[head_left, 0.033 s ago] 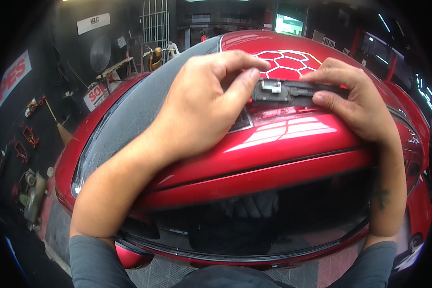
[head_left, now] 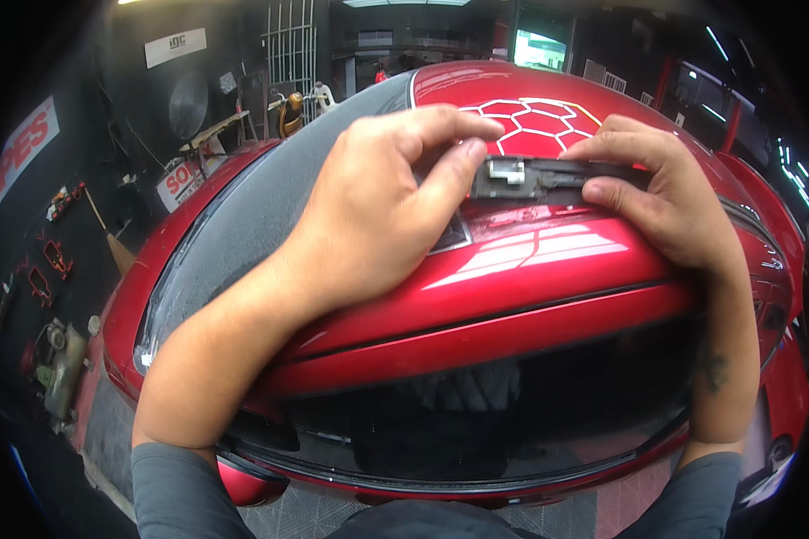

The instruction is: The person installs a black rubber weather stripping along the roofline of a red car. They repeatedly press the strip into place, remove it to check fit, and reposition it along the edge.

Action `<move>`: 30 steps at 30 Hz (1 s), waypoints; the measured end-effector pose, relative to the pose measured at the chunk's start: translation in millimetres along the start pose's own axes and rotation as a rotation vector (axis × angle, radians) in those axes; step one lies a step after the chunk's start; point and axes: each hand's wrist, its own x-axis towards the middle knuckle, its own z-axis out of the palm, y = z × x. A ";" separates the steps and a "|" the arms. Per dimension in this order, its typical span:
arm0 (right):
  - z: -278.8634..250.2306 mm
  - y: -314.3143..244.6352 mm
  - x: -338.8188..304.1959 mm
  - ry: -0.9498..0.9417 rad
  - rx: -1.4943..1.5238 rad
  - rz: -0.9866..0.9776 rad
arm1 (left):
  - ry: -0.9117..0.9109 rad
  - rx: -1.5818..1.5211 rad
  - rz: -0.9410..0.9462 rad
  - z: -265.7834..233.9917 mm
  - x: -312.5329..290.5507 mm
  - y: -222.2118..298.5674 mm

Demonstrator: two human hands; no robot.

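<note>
Both my hands hold a black plastic part (head_left: pixel 548 184) just above the red car roof (head_left: pixel 368 319). It is long and narrow, with a broader left end that carries a small pale clip (head_left: pixel 506 171). I cannot tell its exact kind. My left hand (head_left: pixel 377 193) has thumb and forefinger closed at the broad end, beside the clip. At the other end, my right hand (head_left: pixel 661 184) pinches the narrower dark section between thumb and fingers, hiding its tip. Under my left wrist, the corner of a dark flat piece with a pale edge (head_left: pixel 458 235) shows on the roof.
The grey, dusty windshield (head_left: pixel 234 216) lies to the left. Nearest me is the dark side window (head_left: pixel 476 404), with a red mirror (head_left: pixel 250 481) at lower left. Along the left wall are a broom (head_left: pixel 117 247), tools and a machine (head_left: pixel 63 368).
The black part and both hands sit slightly lower in the picture, and the part is tilted a little differently. Both hands keep the same grip.
</note>
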 end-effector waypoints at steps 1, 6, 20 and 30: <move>-1.2 -3.1 -0.8 0.019 -0.008 -0.021 | 0.008 0.019 0.024 -1.2 -1.0 4.2; -9.5 -19.9 1.5 0.080 -0.056 -0.079 | -0.062 -0.091 -0.001 -9.9 -2.8 13.4; -7.6 -18.0 0.4 0.022 -0.053 -0.152 | -0.160 -0.094 -0.042 -15.4 -9.9 22.8; -16.5 -20.7 -1.9 0.003 -0.026 -0.204 | -0.148 -0.005 0.171 -20.8 -7.5 18.4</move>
